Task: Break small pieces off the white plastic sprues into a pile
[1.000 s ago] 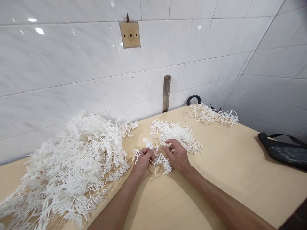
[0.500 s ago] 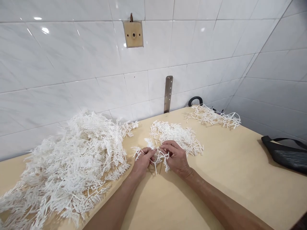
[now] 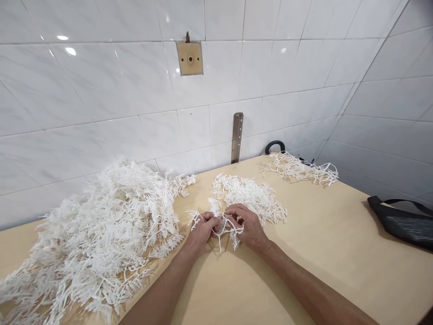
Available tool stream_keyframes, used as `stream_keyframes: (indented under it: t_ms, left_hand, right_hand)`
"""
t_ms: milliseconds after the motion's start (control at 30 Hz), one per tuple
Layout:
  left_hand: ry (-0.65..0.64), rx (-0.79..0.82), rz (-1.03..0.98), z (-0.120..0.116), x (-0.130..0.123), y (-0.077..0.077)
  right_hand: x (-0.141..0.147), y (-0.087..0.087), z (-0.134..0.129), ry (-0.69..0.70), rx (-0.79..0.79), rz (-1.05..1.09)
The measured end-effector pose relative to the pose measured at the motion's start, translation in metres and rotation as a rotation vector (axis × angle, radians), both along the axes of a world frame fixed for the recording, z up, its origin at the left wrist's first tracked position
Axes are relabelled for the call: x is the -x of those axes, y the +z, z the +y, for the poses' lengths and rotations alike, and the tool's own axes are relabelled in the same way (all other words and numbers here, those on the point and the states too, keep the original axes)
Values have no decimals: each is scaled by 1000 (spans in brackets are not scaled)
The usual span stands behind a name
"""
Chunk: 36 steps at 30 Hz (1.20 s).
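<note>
R hand (image 3: 248, 228) moved in to twig (image 3: 219, 235) vs 1s ago. I've got L hand (image 3: 203, 231) & R both pinching it; stem (image 3: 220, 246) pts twd cam, branches (image 3: 195, 219) spread L-R.

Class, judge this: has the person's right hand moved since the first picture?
Yes, slightly left: judged against the perforated metal strip at the wall, the right hand reaches further left than it did then, closer to the left hand.

Counter (image 3: 338, 243): plain tan. Held sprig (image 3: 220, 244) and left-edge pile (image 3: 111, 230): white. Right-edge bag (image 3: 402, 221): black. Wall tiles (image 3: 135, 81): white, grey-veined.
</note>
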State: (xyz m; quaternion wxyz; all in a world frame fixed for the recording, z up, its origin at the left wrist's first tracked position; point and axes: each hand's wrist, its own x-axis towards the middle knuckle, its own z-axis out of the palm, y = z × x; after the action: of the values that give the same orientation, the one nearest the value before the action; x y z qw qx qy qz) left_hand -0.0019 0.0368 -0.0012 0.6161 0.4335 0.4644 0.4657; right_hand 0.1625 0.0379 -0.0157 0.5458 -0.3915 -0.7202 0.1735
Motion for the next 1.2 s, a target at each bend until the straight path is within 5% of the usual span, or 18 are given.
stream_keyframes:
  t_ms: [467, 667, 867, 1033, 1200]
  left_hand:
    - [43, -56, 230, -3, -6, 3]
    - [86, -138, 207, -5, -10, 6]
    - [101, -197, 220, -7, -11, 4]
    - [111, -263, 267, -5, -10, 2]
    - [97, -306, 208, -3, -12, -4]
  right_hand:
    - [2, -3, -1, -58, -42, -88]
    - [7, -12, 1, -188, 91, -42]
    - [10, -10, 1, -181, -71, -120]
    - [11, -12, 1, -238, 62, -15]
    - [9, -5, 1, -200, -82, -85]
